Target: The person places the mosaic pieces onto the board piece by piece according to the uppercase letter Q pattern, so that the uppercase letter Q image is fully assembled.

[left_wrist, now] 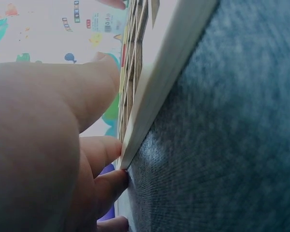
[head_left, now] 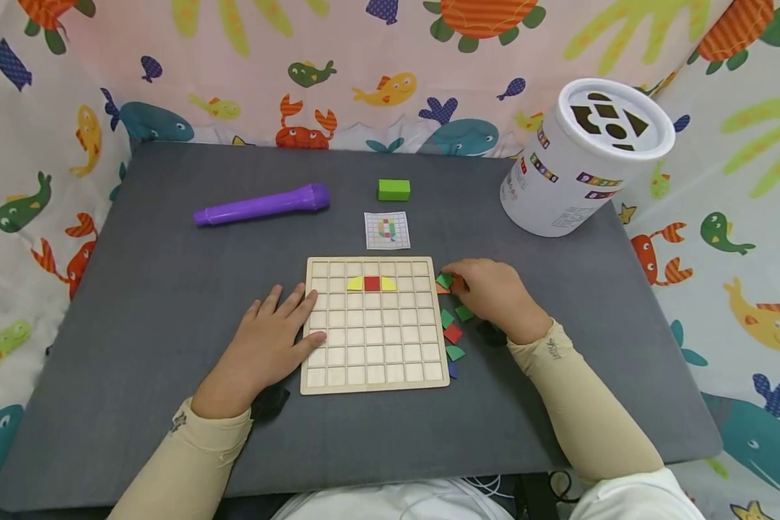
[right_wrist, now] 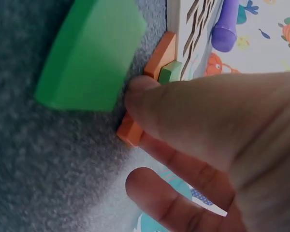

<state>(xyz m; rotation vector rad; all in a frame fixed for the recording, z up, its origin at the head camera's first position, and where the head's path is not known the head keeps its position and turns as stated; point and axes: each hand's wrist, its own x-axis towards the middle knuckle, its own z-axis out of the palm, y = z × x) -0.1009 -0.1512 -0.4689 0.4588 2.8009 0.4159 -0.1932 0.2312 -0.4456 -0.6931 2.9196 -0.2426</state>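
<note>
A wooden grid board (head_left: 373, 336) lies flat on the grey table, with a red square tile (head_left: 372, 284) between two yellow tiles (head_left: 354, 284) in its second row. My left hand (head_left: 266, 350) rests on the board's left edge, fingers spread and thumb on the grid. Beside the board's upper right corner, my right hand (head_left: 494, 292) pinches an orange tile (right_wrist: 129, 130) between thumb and index finger. Another orange tile (right_wrist: 162, 54) and a green tile (head_left: 445, 280) lie right by those fingertips. A larger-looking green tile (right_wrist: 94, 58) is close to the right wrist camera.
Along the board's right side lie a red tile (head_left: 453, 333), a blue tile (head_left: 453, 370) and several green ones. Behind the board are a printed pattern card (head_left: 387, 231), a green block (head_left: 393, 190) and a purple marker-like stick (head_left: 263, 206). A white lidded bucket (head_left: 559, 184) stands at back right.
</note>
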